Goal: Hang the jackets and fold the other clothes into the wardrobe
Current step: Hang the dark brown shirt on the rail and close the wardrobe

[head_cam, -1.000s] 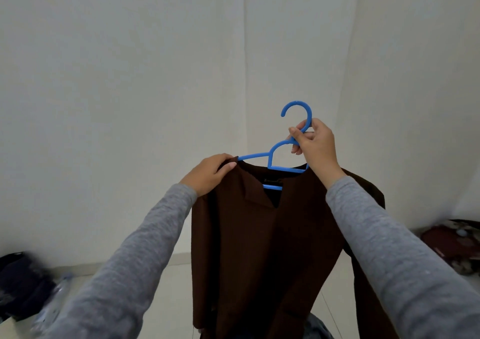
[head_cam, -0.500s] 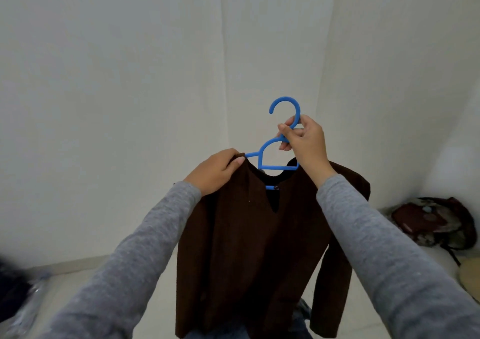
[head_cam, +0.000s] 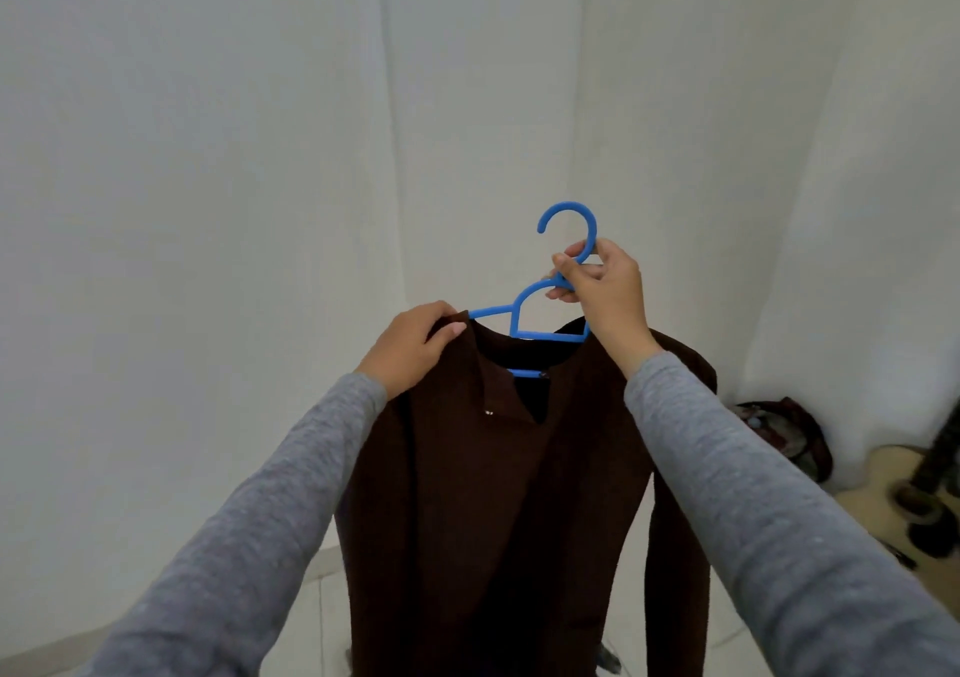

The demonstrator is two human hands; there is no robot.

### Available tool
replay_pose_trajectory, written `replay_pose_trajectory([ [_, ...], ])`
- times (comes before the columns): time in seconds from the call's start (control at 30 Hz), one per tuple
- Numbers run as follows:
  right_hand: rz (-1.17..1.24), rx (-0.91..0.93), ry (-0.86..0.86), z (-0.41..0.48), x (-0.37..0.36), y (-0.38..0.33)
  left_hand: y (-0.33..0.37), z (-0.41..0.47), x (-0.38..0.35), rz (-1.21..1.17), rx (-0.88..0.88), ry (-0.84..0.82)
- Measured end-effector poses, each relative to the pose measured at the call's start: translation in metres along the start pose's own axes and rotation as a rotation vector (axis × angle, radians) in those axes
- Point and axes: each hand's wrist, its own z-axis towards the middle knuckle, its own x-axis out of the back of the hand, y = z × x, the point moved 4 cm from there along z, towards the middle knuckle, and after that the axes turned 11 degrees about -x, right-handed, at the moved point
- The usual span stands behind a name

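A person holds a dark brown jacket (head_cam: 498,494) up in front of them at about chest height, seen from a head-worn camera looking forward and down. Both arms reach forward in grey long sleeves (head_cam: 769,510).

The jacket hangs on a bright blue plastic hanger (head_cam: 522,313). The right hand (head_cam: 605,294) grips the hanger's neck just below the curved hook, fingers and thumb closed around the plastic. The hook rises free above that hand, its open end pointing left. The left hand (head_cam: 413,349) pinches the jacket's left shoulder beside the collar, thumb on top and fingers curled into the cloth, right where the hanger's left arm enters the fabric. The hanger's lower bar shows inside the open neckline.

The jacket falls straight down between the arms, front facing the viewer, with one long sleeve hanging at the right side. Its hem runs out of the bottom of the frame.

Behind it are plain white walls (head_cam: 208,209) meeting in a corner, and pale floor tiles (head_cam: 311,619) below. At the lower right, on the floor near the wall, lies a dark reddish bundle (head_cam: 789,432), possibly a bag or heaped clothes; it is too blurred to tell. A dark upright post (head_cam: 935,461) stands at the right edge.
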Motion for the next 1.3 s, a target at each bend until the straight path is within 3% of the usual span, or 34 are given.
replay_pose_trajectory([
  [0.17,-0.046,0.127,0.031,-0.017,0.013,-0.043,0.027,0.004,0.036,0.04,-0.132,0.302],
  [0.33,-0.267,0.076,0.349,-0.053,0.073,-0.011,0.038,-0.007,0.071,0.028,-0.158,0.485],
  [0.43,-0.402,-0.002,0.447,-0.073,0.1,0.001,0.041,-0.013,0.082,-0.035,-0.174,0.502],
  [0.6,-0.404,-0.135,0.542,-0.107,0.116,0.009,0.04,-0.028,0.089,-0.094,-0.146,0.558],
  [0.8,-0.446,-0.279,0.752,-0.159,0.16,0.009,0.045,-0.043,0.076,-0.129,-0.126,0.492],
  [0.97,-0.456,-0.335,0.731,-0.187,0.177,0.007,0.08,-0.036,0.056,-0.17,-0.21,0.408],
  [1.1,-0.489,-0.066,0.734,-0.195,0.174,-0.04,0.113,-0.031,0.029,-0.207,-0.276,0.349],
  [1.2,-0.498,0.09,0.6,-0.189,0.162,-0.079,0.141,-0.026,0.007,-0.235,-0.326,0.295],
  [1.3,-0.378,0.091,0.399,-0.182,0.151,-0.106,0.17,-0.022,-0.015,-0.275,-0.37,0.233],
])
